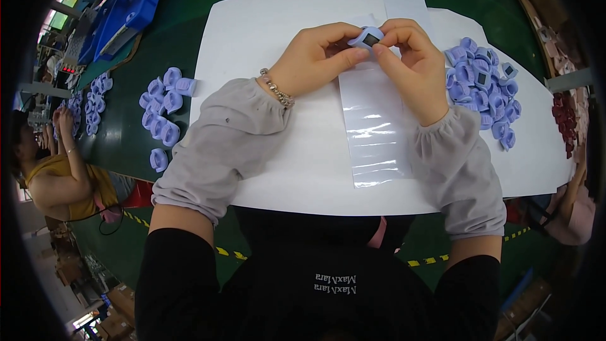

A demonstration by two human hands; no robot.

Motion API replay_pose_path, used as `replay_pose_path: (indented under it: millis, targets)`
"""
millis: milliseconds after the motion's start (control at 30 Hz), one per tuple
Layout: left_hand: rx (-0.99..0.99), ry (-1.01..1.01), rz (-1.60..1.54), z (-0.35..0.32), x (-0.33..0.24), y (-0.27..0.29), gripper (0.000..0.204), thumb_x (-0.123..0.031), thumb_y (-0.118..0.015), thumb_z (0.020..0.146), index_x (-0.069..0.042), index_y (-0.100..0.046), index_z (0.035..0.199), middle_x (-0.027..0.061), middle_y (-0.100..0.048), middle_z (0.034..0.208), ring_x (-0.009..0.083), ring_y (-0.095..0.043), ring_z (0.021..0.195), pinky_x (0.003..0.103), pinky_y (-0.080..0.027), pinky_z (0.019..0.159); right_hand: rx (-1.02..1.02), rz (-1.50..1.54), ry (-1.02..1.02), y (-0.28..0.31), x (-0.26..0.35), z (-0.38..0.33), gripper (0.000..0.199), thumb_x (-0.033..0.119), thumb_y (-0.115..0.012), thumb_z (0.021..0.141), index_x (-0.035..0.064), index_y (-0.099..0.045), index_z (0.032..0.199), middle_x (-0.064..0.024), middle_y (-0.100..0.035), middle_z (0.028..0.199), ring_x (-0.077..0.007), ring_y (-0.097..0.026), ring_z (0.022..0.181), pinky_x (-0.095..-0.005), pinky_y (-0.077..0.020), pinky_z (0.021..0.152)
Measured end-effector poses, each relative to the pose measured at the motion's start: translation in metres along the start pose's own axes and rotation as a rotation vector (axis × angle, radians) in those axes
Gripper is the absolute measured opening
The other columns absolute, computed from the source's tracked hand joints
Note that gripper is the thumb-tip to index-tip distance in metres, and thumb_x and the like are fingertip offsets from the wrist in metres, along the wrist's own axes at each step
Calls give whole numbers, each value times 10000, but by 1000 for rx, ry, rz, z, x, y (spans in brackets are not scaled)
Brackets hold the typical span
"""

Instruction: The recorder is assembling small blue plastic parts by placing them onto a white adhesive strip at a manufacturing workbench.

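Between my two hands is a light purple watch (368, 38) with a small dark square screen, held above the far part of the white sheet. My left hand (315, 57) pinches its left side between thumb and fingers. On the other side, the thumb and fingertips of my right hand (411, 57) grip its right edge. Below the hands lies a sheet of clear film strips (377, 145) with shiny crosswise bands, its upper right part covered by my right hand and sleeve.
A heap of purple watches (483, 82) lies on the right of the white sheet (284, 170). More purple watches (165, 104) sit on the green table to the left. A blue bin (136, 0) stands far left. Co-workers sit at both sides, one in a yellow top (63, 183).
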State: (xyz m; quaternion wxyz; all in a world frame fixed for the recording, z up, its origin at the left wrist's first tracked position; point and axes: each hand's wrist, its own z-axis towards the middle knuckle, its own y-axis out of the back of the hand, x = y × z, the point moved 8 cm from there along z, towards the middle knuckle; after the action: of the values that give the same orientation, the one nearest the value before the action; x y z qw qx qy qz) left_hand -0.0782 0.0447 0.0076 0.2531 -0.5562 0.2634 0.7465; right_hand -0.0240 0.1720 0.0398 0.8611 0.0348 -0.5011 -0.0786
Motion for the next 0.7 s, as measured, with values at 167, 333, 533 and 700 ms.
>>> replay_pose_path:
  millis: [167, 333, 533, 700]
  targets:
    - [15, 11, -18, -1, 0, -2, 290, -115, -640, 881, 8, -596, 1140, 49, -642, 972, 106, -593, 881, 240, -489, 772, -14, -98, -142, -2, 0, -1, 257, 12, -628, 842, -13, -569, 1090, -45, -551, 1016, -103, -502, 920, -233, -409, 844]
    - [103, 39, -9, -2, -3, -7, 306, -118, -631, 888, 7, -596, 1165, 64, -645, 1010, 117, -595, 914, 248, -491, 799, 34, 101, -337, -2, -16, -5, 240, 136, -586, 913, 4, -600, 1114, -14, -591, 924, -68, -474, 803, -203, -407, 749]
    - [99, 90, -27, -3, -1, -5, 321, -117, -585, 917, 26, -566, 1204, 94, -648, 1058, 151, -623, 934, 280, -498, 850, -11, 154, -323, -1, -14, -4, 269, 214, -510, 963, 26, -623, 1118, 7, -595, 906, -68, -473, 801, -202, -403, 749]
    - [93, 105, 22, -2, -1, -1, 306, -120, -582, 920, 27, -582, 1188, 102, -652, 1055, 156, -629, 929, 279, -502, 851, -6, 90, -254, -3, -8, -5, 269, 184, -504, 959, 20, -609, 1144, 2, -578, 934, -83, -472, 821, -209, -391, 798]
